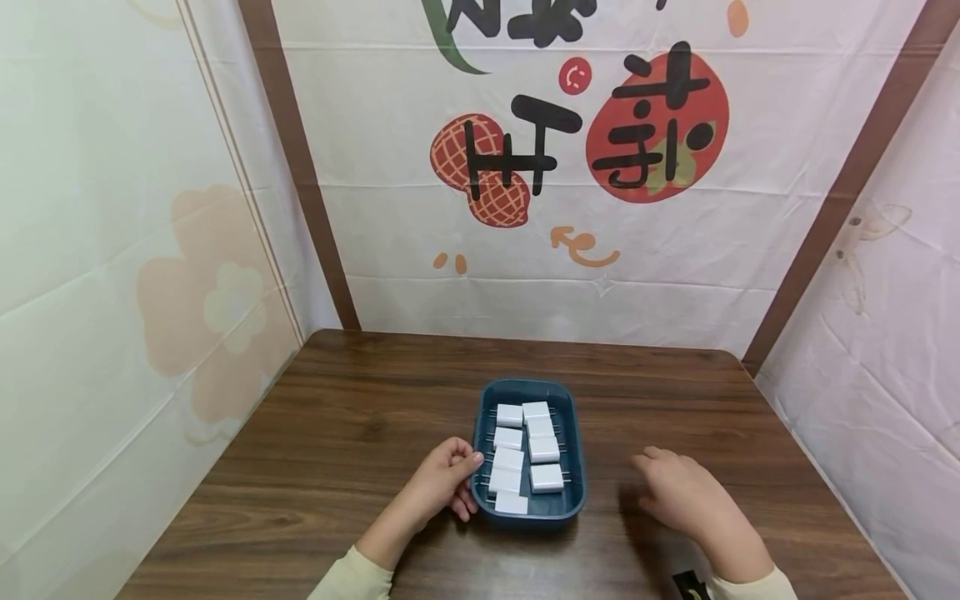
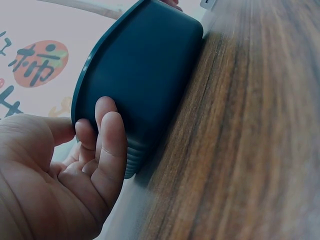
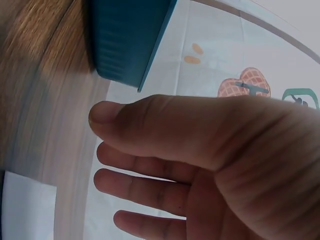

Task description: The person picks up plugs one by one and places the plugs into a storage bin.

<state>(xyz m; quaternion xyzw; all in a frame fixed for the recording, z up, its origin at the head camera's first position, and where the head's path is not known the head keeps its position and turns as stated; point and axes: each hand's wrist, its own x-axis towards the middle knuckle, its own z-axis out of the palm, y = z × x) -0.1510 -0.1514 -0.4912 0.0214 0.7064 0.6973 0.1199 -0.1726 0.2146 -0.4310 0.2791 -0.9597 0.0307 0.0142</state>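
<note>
A dark blue plastic tray (image 1: 576, 450) sits on the table, holding several white charger plugs (image 1: 546, 477) with thin metal prongs, laid in two rough columns. At the tray's left side, my left hand (image 1: 442, 479) pinches the rim, thumb on top. The left wrist view shows that hand (image 2: 75, 170) with its fingers curled against the tray's outer wall (image 2: 145, 65). To the right of the tray and apart from it, my right hand (image 1: 686, 492) hovers over the table. Its fingers (image 3: 145, 190) are relaxed, and nothing is between them and the thumb in the right wrist view.
The brown wood-grain table (image 1: 360, 383) carries the tray near its middle. A small black item (image 1: 690, 585) with a yellow mark shows by the right sleeve (image 1: 757, 587). White printed cloth (image 1: 375, 208) hangs behind the table and at both sides.
</note>
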